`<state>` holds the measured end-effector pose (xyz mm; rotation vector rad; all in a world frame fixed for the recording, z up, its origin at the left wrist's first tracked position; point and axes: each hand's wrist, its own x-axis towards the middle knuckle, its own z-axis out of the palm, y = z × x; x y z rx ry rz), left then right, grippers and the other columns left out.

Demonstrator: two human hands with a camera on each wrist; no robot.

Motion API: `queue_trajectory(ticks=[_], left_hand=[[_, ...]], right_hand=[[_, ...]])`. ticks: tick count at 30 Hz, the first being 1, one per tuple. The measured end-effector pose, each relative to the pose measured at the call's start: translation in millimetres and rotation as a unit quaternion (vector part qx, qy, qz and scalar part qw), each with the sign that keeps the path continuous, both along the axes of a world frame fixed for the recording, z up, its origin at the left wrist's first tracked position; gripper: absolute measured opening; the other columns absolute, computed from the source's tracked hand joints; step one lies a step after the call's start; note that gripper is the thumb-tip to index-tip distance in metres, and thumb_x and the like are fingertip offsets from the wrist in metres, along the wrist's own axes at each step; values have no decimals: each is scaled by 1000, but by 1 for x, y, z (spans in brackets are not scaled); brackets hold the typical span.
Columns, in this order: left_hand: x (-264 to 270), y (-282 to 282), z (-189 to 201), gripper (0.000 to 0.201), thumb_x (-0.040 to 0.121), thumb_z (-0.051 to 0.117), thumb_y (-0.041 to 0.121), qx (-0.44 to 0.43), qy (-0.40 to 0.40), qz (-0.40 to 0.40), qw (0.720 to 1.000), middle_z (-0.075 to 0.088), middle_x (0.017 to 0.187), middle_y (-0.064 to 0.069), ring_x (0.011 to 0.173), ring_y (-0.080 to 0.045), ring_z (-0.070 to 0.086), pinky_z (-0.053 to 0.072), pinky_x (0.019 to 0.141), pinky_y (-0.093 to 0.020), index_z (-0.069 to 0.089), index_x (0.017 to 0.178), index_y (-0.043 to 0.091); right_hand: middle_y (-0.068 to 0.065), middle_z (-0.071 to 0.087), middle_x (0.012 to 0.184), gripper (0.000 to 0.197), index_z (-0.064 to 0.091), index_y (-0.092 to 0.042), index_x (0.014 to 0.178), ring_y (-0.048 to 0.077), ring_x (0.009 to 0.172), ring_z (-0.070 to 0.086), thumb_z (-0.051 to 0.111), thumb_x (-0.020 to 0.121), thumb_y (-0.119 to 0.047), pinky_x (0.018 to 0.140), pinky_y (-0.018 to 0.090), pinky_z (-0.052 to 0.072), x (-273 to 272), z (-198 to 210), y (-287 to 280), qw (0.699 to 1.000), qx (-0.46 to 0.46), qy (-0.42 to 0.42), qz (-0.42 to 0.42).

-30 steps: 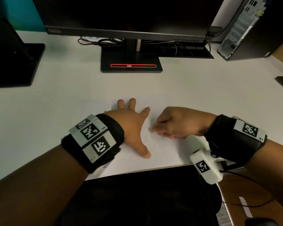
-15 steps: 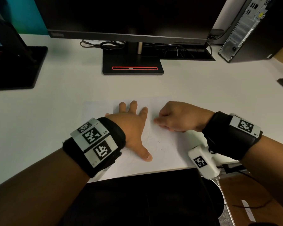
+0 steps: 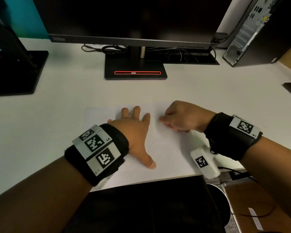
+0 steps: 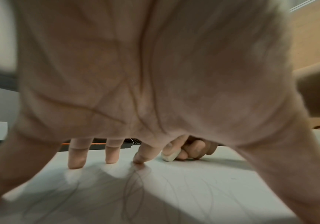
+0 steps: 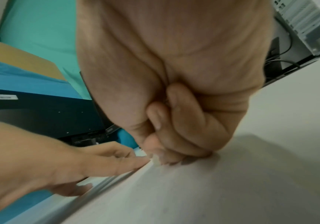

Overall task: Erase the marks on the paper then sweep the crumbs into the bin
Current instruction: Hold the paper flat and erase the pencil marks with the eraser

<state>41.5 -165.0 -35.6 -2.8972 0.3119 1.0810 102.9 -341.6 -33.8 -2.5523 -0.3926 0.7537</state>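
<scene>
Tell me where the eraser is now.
In the left wrist view the eraser is pinched in the right hand, its tip on the paper, just right of the left hand's index finger.

Changes noted, head view. Our right hand [image 3: 183, 117], pinching the eraser [image 4: 168, 156], has travelled up the paper [image 3: 171, 148] away from us: a second ago it sat level with the base of our left thumb, half a second ago it was higher, and now its fingertips lie beside the tip of our left forefinger. The stretch of paper below the fist, earlier covered, now shows, with faint pencil marks [image 3: 165, 156] on it. Our head has tipped back a little, so the monitor stand [image 3: 135, 71] sits lower in frame.
</scene>
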Motion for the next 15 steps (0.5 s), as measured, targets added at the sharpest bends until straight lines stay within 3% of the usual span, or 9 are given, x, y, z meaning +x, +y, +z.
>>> queue_trajectory(ticks=[4,7,12,15], left_hand=[[0,0,0,150,54,77,82,-2,-1,2,1000,-16,163,-2,150,-38,-10,32,114,-60,-16,158,26],[0,0,0,150,55,77,82,-6,-4,0,1000,-16,163,-1,150,-37,-10,32,114,-61,-16,158,26],[0,1,1,149,55,78,82,-4,-4,2,1000,-15,163,-1,150,-38,-10,31,115,-60,-15,158,27],[0,1,1,149,56,77,81,-5,-4,2,1000,-17,164,0,151,-37,-13,29,116,-61,-16,158,27]], right_hand=[[4,49,56,39,60,-10,66,17,42,38,61,99,-30,43,21,34,-6,3,4,997,5,70,31],[6,50,56,42,58,-11,62,20,46,42,59,99,-32,45,22,38,3,1,0,1000,0,-3,-13],[4,50,55,40,61,-10,66,17,44,40,61,99,-33,45,22,36,-4,1,4,998,4,60,26],[8,53,59,41,61,-10,65,21,47,44,59,99,-33,43,21,38,7,0,3,1000,-5,-6,-8]])
